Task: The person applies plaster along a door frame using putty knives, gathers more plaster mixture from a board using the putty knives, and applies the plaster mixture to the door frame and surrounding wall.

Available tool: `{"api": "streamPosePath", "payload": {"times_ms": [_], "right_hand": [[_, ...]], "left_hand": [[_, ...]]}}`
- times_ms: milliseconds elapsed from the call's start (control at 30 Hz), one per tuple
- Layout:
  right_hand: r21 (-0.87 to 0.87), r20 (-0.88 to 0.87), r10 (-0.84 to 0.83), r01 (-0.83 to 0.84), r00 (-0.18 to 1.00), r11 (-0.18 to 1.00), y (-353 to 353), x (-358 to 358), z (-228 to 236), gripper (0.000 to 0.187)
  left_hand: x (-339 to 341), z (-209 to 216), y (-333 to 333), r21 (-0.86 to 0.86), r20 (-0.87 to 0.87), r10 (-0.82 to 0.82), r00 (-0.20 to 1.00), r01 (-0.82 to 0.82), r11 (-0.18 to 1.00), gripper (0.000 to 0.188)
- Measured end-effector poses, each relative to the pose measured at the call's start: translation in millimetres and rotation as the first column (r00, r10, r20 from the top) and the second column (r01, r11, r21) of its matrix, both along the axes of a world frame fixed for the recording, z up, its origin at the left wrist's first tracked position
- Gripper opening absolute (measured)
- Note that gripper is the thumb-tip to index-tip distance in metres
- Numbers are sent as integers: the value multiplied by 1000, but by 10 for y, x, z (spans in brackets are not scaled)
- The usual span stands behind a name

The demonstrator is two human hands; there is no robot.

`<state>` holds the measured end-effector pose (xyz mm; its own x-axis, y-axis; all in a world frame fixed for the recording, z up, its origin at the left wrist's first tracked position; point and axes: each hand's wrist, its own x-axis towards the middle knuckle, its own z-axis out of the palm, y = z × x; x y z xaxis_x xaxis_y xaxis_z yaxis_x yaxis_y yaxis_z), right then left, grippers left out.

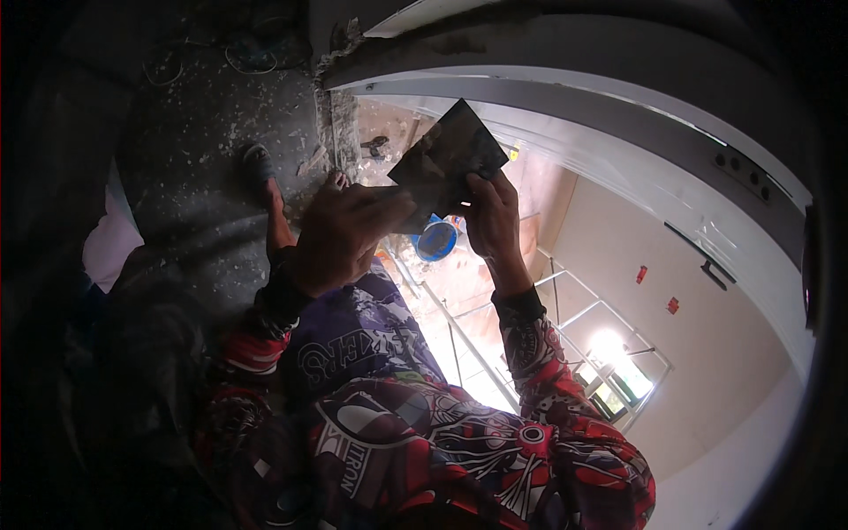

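In my right hand is a thin, dark square plate; my thumb presses on its lower right part. The plate is turned so that one corner points away from me, and its face has faint smears. My left hand is closed, close beside the plate's lower left edge. A dark, flat, blade-like piece shows between the two hands, below the plate. Whether my left hand grips that piece is hard to make out in the shadow. Beyond and below the hands stands a blue bucket, partly covered by them.
A white frame with a long ledge curves across the far right. Metal scaffold tubes rise from the bright lower area. At left, a dark floor is spotted with debris, near my sandalled foot. A rough, broken wall edge stands ahead.
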<state>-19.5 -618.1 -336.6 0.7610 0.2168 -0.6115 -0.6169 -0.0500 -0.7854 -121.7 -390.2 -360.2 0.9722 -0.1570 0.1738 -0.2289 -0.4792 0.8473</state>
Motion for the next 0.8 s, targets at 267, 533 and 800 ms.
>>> {"api": "streamPosePath", "payload": {"times_ms": [267, 533, 800], "right_hand": [[-326, 211, 214, -138, 954, 935, -139, -28, 51, 32], [-92, -84, -75, 67, 994, 994, -152, -134, 136, 30], [-167, -112, -50, 31, 992, 985, -227, -258, 100, 32]], "left_hand": [[-46, -63, 99, -284, -326, -17, 945, -80, 956, 32], [595, 542, 239, -459, 44, 448, 893, -380, 803, 36], [923, -21, -118, -379, 303, 613, 729, -498, 780, 50]]}}
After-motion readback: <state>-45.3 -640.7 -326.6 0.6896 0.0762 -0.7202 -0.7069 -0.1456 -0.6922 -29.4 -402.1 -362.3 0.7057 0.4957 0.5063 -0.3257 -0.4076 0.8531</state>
